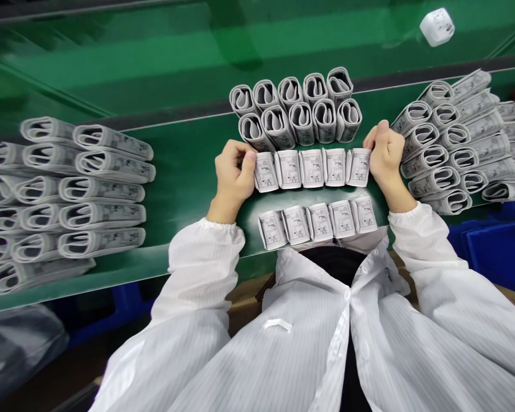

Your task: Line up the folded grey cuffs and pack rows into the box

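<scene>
A row of folded printed paper leaflets [313, 168] lies side by side on the green bench, small line drawings facing up. My left hand [235, 174] pinches the row's left end between thumb and fingers. At the right end, my right hand [386, 150] is closed, its fingers pressed against the last leaflet. Nearer my body lies a second row of folded leaflets [319, 222], untouched. Just beyond my hands, two rows of rolled leaflets [301, 123] stand with their folded ends showing.
Many folded leaflets [103, 213] are stacked at the left of the green bench [184, 166], and another stack of leaflets [459, 146] fills the right. A white socket-like block [437, 27] sits at the far right. Blue bins [500, 249] are below the bench's right edge.
</scene>
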Demonstrator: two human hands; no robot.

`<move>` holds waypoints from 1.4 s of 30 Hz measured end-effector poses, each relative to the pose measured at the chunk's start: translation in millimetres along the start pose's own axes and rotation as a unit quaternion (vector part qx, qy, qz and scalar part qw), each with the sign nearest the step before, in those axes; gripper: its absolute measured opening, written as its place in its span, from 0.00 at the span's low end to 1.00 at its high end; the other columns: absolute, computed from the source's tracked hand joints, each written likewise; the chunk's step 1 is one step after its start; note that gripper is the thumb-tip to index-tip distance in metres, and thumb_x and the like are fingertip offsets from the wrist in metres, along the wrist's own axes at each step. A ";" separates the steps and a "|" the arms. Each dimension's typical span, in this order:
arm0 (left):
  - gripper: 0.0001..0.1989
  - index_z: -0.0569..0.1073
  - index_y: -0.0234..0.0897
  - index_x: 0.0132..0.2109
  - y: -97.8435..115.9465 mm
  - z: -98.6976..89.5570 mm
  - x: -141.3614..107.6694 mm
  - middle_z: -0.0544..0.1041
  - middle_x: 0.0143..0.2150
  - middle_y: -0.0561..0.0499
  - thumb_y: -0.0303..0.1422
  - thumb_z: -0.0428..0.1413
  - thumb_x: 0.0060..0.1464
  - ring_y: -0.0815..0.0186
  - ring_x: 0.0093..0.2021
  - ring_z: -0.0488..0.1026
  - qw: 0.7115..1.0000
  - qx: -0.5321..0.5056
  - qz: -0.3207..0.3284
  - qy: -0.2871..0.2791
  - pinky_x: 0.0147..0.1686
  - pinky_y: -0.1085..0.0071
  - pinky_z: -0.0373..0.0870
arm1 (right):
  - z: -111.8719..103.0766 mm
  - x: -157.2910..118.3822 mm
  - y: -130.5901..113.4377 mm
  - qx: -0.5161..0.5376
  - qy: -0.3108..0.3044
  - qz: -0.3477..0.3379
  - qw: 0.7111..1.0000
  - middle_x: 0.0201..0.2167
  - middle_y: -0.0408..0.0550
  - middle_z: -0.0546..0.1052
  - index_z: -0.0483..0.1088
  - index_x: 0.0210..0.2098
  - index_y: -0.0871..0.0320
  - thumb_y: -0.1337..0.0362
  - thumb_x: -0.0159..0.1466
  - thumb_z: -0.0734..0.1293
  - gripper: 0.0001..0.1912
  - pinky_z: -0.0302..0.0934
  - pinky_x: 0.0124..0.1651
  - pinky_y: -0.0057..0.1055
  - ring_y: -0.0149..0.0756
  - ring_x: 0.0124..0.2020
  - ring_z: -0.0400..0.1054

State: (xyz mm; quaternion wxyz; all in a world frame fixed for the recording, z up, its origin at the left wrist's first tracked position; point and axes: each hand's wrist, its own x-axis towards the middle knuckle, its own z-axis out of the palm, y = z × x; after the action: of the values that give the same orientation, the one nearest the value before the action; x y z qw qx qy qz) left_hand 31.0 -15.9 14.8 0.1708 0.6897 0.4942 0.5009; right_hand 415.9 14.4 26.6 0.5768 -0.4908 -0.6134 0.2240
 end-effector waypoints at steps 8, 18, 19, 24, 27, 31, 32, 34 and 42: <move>0.28 0.71 0.44 0.45 -1.3 3.2 -1.2 0.78 0.37 0.52 0.65 0.58 0.72 0.65 0.34 0.78 0.999 -0.036 -0.025 0.007 0.34 0.66 0.72 | -0.5 0.6 -4.9 -0.005 0.000 0.003 1.000 0.21 0.44 0.67 0.67 0.21 0.50 0.26 0.81 0.53 0.45 0.68 0.33 0.42 0.36 0.23 0.65; 0.28 0.72 0.44 0.43 4.2 3.5 0.1 0.78 0.36 0.52 0.64 0.59 0.71 0.65 0.32 0.75 0.999 -0.040 -0.024 0.012 0.32 0.65 0.68 | 1.6 0.9 -7.4 0.005 0.016 0.002 1.000 0.19 0.43 0.66 0.62 0.19 0.50 0.23 0.79 0.54 0.46 0.70 0.33 0.41 0.34 0.21 0.64; 0.27 0.72 0.44 0.43 6.2 3.7 0.7 0.78 0.36 0.51 0.63 0.59 0.72 0.65 0.32 0.75 0.999 -0.043 -0.020 0.014 0.33 0.65 0.68 | 0.9 0.7 -6.0 0.005 0.014 0.002 1.000 0.20 0.43 0.67 0.62 0.20 0.50 0.24 0.79 0.54 0.45 0.71 0.34 0.42 0.35 0.22 0.66; 0.30 0.69 0.44 0.39 12.3 4.8 5.5 0.74 0.36 0.51 0.67 0.58 0.70 0.63 0.35 0.73 0.999 -0.038 0.002 0.022 0.37 0.62 0.71 | -3.3 -0.2 3.9 -0.007 -0.020 0.010 1.000 0.22 0.45 0.69 0.67 0.23 0.50 0.23 0.78 0.53 0.45 0.76 0.41 0.43 0.39 0.29 0.75; 0.34 0.67 0.44 0.37 11.7 4.6 6.8 0.71 0.36 0.50 0.71 0.57 0.67 0.62 0.36 0.71 0.999 -0.022 0.003 0.032 0.38 0.61 0.71 | -3.8 -0.1 1.9 -0.019 -0.019 0.004 1.000 0.20 0.43 0.67 0.65 0.22 0.50 0.20 0.76 0.52 0.46 0.72 0.37 0.42 0.37 0.25 0.71; 0.35 0.66 0.44 0.36 11.8 4.0 6.4 0.69 0.36 0.50 0.72 0.56 0.65 0.62 0.35 0.70 0.999 -0.011 0.005 0.040 0.36 0.60 0.69 | -1.6 0.6 -10.1 -0.007 0.011 -0.001 1.000 0.20 0.43 0.67 0.62 0.20 0.49 0.22 0.78 0.52 0.46 0.64 0.31 0.41 0.35 0.22 0.66; 0.35 0.66 0.44 0.36 12.2 3.9 6.3 0.69 0.36 0.50 0.72 0.56 0.66 0.62 0.35 0.70 0.999 -0.008 0.005 0.039 0.36 0.60 0.69 | -1.0 0.7 -12.3 0.002 0.016 -0.005 1.000 0.20 0.43 0.67 0.61 0.20 0.49 0.23 0.79 0.53 0.45 0.62 0.31 0.41 0.35 0.22 0.65; 0.35 0.65 0.44 0.36 13.3 3.9 6.2 0.68 0.35 0.50 0.73 0.54 0.66 0.61 0.35 0.70 0.999 -0.001 0.002 0.036 0.36 0.60 0.69 | 0.2 0.9 -14.4 0.015 0.019 -0.010 1.000 0.20 0.43 0.67 0.61 0.20 0.49 0.24 0.80 0.54 0.45 0.62 0.31 0.41 0.35 0.22 0.64; 0.34 0.64 0.46 0.39 12.0 4.6 5.4 0.68 0.37 0.50 0.72 0.54 0.66 0.60 0.36 0.71 1.000 -0.012 -0.011 0.026 0.38 0.58 0.72 | 1.1 1.4 -12.5 -0.017 0.010 0.011 1.000 0.21 0.44 0.65 0.58 0.20 0.48 0.20 0.77 0.50 0.45 0.62 0.31 0.42 0.36 0.23 0.63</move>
State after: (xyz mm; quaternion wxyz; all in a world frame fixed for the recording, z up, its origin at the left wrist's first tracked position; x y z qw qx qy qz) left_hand 41.2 -15.6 24.4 0.1715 0.6692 0.5002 0.5221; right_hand 410.8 10.7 37.5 0.5720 -0.5093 -0.6058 0.2155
